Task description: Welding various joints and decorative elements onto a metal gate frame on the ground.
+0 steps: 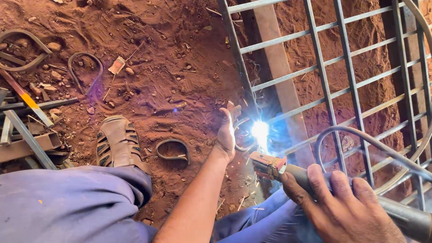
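Red dirt floor [171, 58], trampled and pebbly, strewn with curved metal scraps [83, 67] and steel offcuts [27, 144].

We are in an open-air metal workshop, working on bare red dirt [171, 85] rather than at a bench. A welded steel grille [342, 76] lies across the ground, and a white-blue welding arc [260, 130] flares at its edge, fed by an electrode holder [274, 167] on a thick cable [360, 139]. Bent steel scraps [85, 67], offcuts of angle iron [27, 144] and stones litter the soil around us.
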